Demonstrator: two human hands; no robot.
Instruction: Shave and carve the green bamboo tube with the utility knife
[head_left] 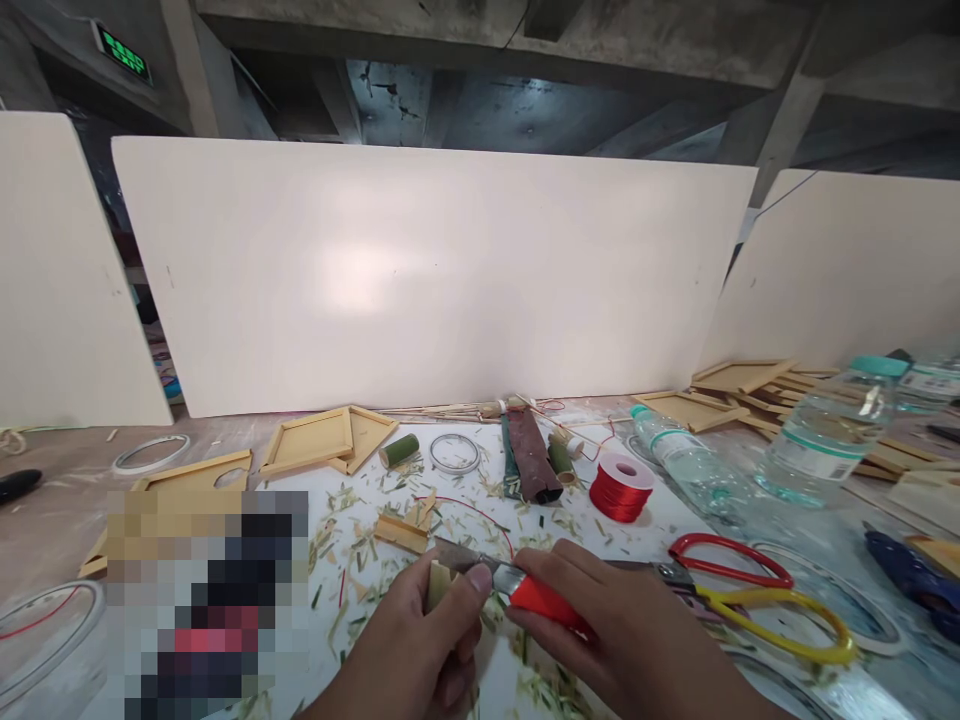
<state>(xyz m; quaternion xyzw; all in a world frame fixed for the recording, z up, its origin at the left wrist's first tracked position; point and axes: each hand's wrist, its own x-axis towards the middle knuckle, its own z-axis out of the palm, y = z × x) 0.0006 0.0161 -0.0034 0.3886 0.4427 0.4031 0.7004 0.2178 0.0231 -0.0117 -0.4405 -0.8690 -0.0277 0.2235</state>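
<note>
My left hand (427, 632) is closed around a short pale piece of bamboo (438, 582). Its thumb rests against the blade of a utility knife (536, 596) with a red-orange handle. My right hand (604, 610) grips that handle, and the blade points left across the top of the bamboo. Just beyond the left hand lies a split, light-coloured bamboo strip (401, 533). Green and pale shavings (352, 550) are scattered over the white sheet under both hands. The lower fingers of the left hand are partly hidden.
A red cord spool (621, 487), a dark brown roll (534, 455) and a green bamboo piece (399, 450) stand ahead. Scissors (780, 600) with red and yellow handles lie right, near water bottles (829, 435). Wooden frames (307, 440) lean before a white panel (435, 280). A pixelated patch covers the lower left.
</note>
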